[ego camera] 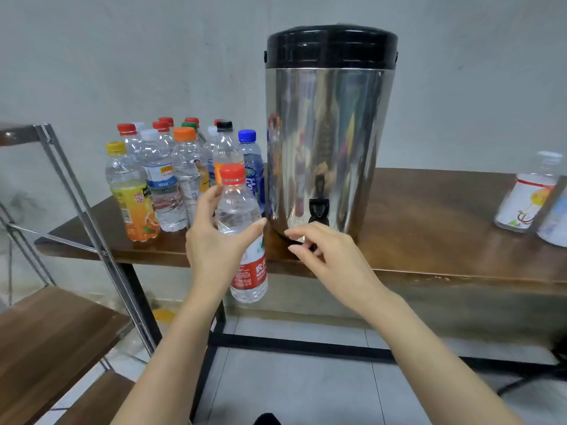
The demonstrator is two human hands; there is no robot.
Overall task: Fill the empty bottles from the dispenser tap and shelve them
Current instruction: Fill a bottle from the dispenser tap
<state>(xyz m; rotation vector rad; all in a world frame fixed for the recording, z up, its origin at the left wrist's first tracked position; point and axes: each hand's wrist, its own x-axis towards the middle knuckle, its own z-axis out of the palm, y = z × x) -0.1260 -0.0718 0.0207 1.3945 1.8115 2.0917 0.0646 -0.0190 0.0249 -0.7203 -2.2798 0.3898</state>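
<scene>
My left hand (214,240) grips a clear plastic bottle (242,228) with a red cap and red label, held upright in front of the table edge, left of the dispenser. The bottle looks empty. A tall steel dispenser (329,142) with a black lid stands on the wooden table (445,228). Its black tap (319,210) sticks out low at the front. My right hand (322,253) hovers just below and in front of the tap, fingers apart, holding nothing.
Several capped bottles (171,173) stand grouped on the table's left end. Two white-labelled bottles (530,197) sit at the right edge. A metal-framed shelf (55,332) with wooden boards stands at the lower left. Tiled floor lies below.
</scene>
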